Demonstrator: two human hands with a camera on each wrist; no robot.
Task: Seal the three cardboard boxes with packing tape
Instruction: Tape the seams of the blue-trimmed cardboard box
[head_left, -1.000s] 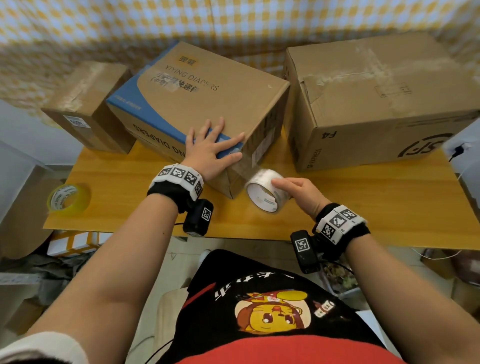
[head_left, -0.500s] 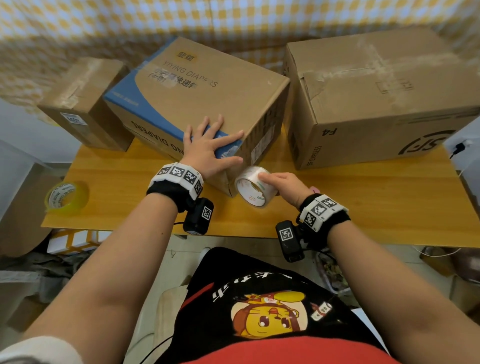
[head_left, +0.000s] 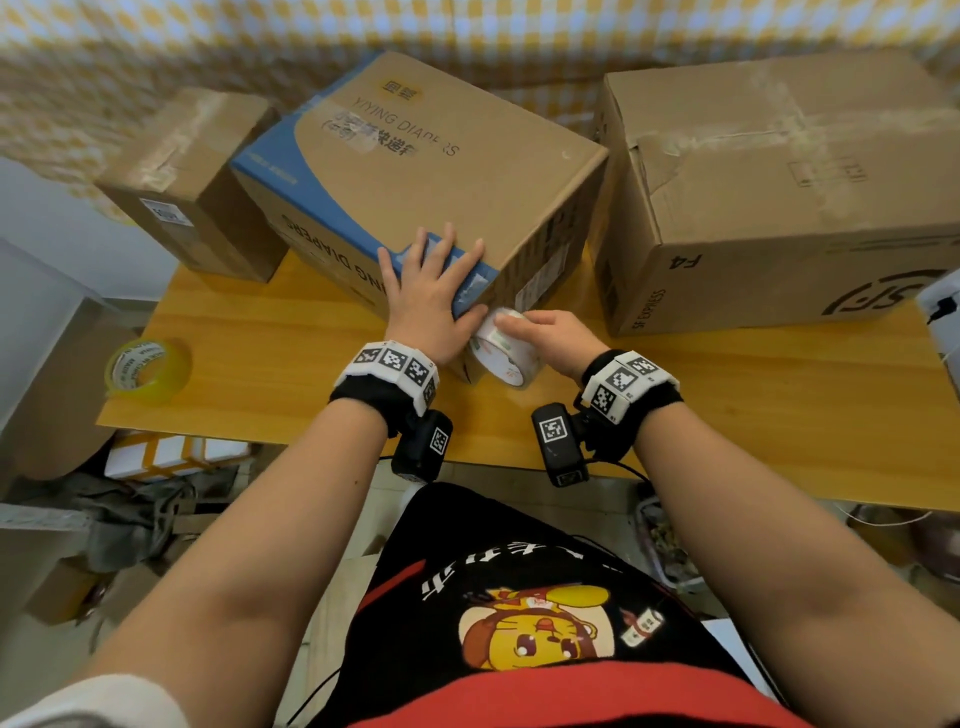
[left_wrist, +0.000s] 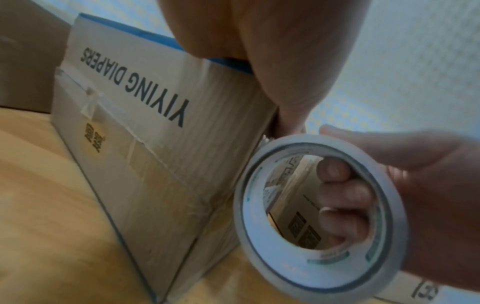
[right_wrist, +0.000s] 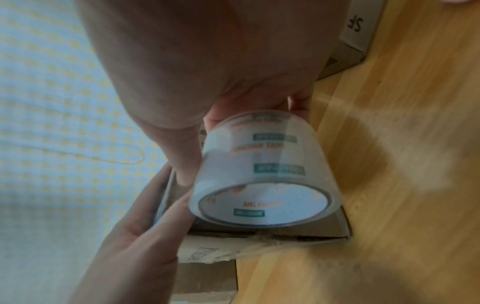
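Tape roll at the diaper box corner
Left hand (head_left: 434, 296) lies flat, fingers spread, on the diaper box (head_left: 415, 171); right hand (head_left: 550, 332) grips the tape roll (head_left: 501, 356) at its 5 o'clock corner.

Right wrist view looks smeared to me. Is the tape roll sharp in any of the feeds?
Right wrist view: tape roll motion-blurred, print smeared. Left wrist view: roll's rim fairly clear, right hand soft, diaper box lettering readable. Head view: sharpest at the centre, edges blurred and bent by the wide lens, left hand flat on the box.
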